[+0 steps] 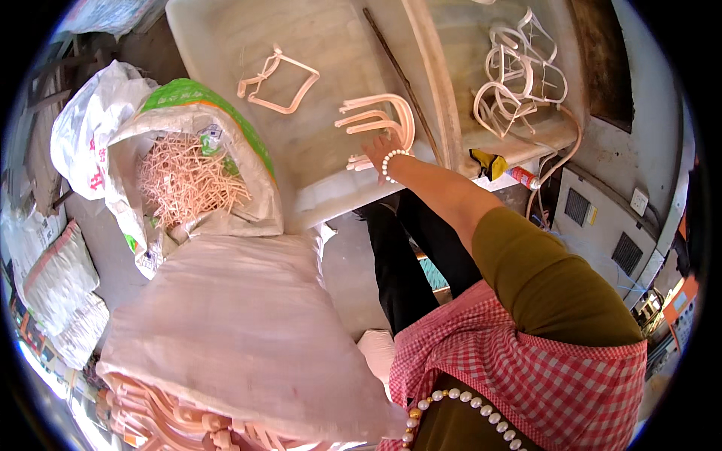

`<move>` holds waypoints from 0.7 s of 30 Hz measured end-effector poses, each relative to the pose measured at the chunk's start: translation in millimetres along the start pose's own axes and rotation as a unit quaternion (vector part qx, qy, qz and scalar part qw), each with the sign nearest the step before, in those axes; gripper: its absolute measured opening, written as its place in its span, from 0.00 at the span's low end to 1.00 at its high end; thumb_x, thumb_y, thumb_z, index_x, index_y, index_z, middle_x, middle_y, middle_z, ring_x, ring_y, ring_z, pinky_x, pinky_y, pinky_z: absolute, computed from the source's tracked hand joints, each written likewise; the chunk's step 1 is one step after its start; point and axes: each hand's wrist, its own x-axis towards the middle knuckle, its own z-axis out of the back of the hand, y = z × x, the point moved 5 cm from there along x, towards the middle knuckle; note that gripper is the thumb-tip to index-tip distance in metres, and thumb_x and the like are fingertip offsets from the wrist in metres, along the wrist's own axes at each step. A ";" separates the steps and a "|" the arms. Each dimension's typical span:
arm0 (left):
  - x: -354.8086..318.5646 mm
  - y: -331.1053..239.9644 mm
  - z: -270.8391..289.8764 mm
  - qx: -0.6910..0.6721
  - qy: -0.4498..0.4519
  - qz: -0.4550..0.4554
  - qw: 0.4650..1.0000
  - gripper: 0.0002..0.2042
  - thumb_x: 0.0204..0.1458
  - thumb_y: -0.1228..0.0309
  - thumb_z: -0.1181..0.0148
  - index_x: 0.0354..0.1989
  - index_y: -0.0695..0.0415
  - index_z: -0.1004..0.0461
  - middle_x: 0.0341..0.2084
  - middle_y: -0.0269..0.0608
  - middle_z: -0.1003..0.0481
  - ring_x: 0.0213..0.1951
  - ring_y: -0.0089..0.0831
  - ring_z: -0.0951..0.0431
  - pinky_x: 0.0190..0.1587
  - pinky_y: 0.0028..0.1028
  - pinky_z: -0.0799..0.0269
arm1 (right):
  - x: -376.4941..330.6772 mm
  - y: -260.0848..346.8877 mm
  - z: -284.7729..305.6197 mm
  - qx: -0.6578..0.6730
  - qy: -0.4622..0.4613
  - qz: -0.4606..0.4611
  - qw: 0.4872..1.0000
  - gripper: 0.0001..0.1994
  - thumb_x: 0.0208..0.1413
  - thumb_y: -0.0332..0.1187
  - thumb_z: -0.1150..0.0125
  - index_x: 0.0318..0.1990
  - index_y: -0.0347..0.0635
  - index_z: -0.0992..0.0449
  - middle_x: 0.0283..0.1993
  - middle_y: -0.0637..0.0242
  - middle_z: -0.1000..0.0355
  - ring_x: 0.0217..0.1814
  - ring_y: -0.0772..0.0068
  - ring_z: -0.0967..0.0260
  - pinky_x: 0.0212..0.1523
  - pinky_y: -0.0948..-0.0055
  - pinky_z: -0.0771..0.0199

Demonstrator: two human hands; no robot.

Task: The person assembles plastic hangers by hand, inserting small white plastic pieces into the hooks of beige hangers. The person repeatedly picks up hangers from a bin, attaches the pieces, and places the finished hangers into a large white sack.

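My right hand (382, 155) reaches over the table from the right, a white bead bracelet at its wrist. Its fingers are stretched out and lie against several curved pink plastic pieces (398, 113), hooked in shape and lined up side by side. Part of the lowest pieces is hidden under the hand. To the left on the same pale table (308, 173) lies a single angular pink plastic frame (289, 109), apart from the hand. My left hand is not in view.
A dark thin rod (398, 64) lies beside a raised divider (432, 68). Beyond it are tangled pale plastic frames (519, 75), a yellow-black object (490, 164) and a spray can (524, 177). An open sack (248, 188) holds thin pink scraps; a full sack (233, 323) stands nearer.
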 end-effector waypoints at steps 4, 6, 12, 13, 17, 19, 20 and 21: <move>18.5 -34.7 -8.2 -0.018 -0.014 -0.030 0.999 0.16 0.54 0.74 0.45 0.49 0.67 0.32 0.37 0.45 0.25 0.36 0.34 0.25 0.39 0.26 0.27 | -42.9 25.2 8.3 0.070 0.012 0.070 0.995 0.37 0.43 0.48 0.31 0.61 0.46 0.35 0.61 0.51 0.38 0.65 0.51 0.42 0.63 0.53 0.43; 18.0 -39.5 -13.4 -0.062 -0.026 -0.019 0.998 0.12 0.53 0.79 0.50 0.45 0.69 0.31 0.33 0.44 0.25 0.36 0.34 0.25 0.42 0.28 0.30 | -72.6 27.4 21.0 0.253 0.042 0.104 0.961 0.26 0.49 0.47 0.38 0.52 0.42 0.28 0.54 0.52 0.29 0.58 0.52 0.33 0.58 0.56 0.35; 31.3 -64.8 1.8 -0.018 -0.062 -0.108 0.992 0.19 0.41 0.83 0.42 0.45 0.63 0.26 0.36 0.51 0.23 0.39 0.47 0.22 0.42 0.34 0.26 | -163.8 76.1 140.6 0.550 -0.069 0.162 0.817 0.14 0.57 0.40 0.42 0.39 0.36 0.23 0.29 0.69 0.25 0.30 0.78 0.30 0.35 0.77 0.29; 28.7 -58.7 -3.3 -0.041 -0.112 -0.126 0.985 0.22 0.31 0.81 0.39 0.42 0.58 0.27 0.31 0.47 0.25 0.34 0.48 0.25 0.36 0.38 0.28 | -183.3 91.4 171.5 0.541 -0.062 0.180 0.819 0.16 0.58 0.43 0.41 0.36 0.36 0.24 0.27 0.72 0.27 0.29 0.84 0.33 0.33 0.80 0.31; 23.1 -58.0 -2.3 -0.026 -0.120 -0.147 0.981 0.23 0.29 0.79 0.36 0.41 0.56 0.29 0.29 0.44 0.27 0.33 0.46 0.25 0.35 0.38 0.28 | -242.6 168.8 262.5 0.563 -0.063 0.299 0.768 0.17 0.57 0.43 0.40 0.40 0.36 0.25 0.34 0.69 0.25 0.34 0.82 0.31 0.37 0.78 0.29; 21.3 -51.2 -5.9 -0.021 -0.115 -0.137 0.984 0.24 0.29 0.78 0.34 0.41 0.54 0.29 0.31 0.42 0.27 0.34 0.43 0.24 0.35 0.37 0.27 | -273.5 206.4 297.7 0.481 -0.134 0.320 0.805 0.19 0.55 0.46 0.39 0.41 0.37 0.25 0.34 0.68 0.25 0.34 0.79 0.30 0.37 0.76 0.29; 23.4 -48.2 -9.5 -0.020 -0.109 -0.158 0.981 0.24 0.30 0.77 0.33 0.41 0.54 0.30 0.31 0.42 0.27 0.35 0.43 0.24 0.35 0.38 0.27 | -288.7 222.6 309.3 0.440 -0.167 0.323 0.821 0.20 0.54 0.47 0.38 0.42 0.38 0.25 0.34 0.67 0.25 0.34 0.78 0.30 0.37 0.75 0.29; 24.6 -46.9 -7.4 -0.028 -0.095 -0.140 0.985 0.22 0.33 0.77 0.35 0.42 0.54 0.29 0.32 0.44 0.26 0.36 0.45 0.24 0.37 0.38 0.28 | -293.7 234.8 314.4 0.420 -0.175 0.307 0.836 0.20 0.54 0.47 0.38 0.43 0.38 0.25 0.34 0.66 0.25 0.34 0.76 0.30 0.38 0.74 0.29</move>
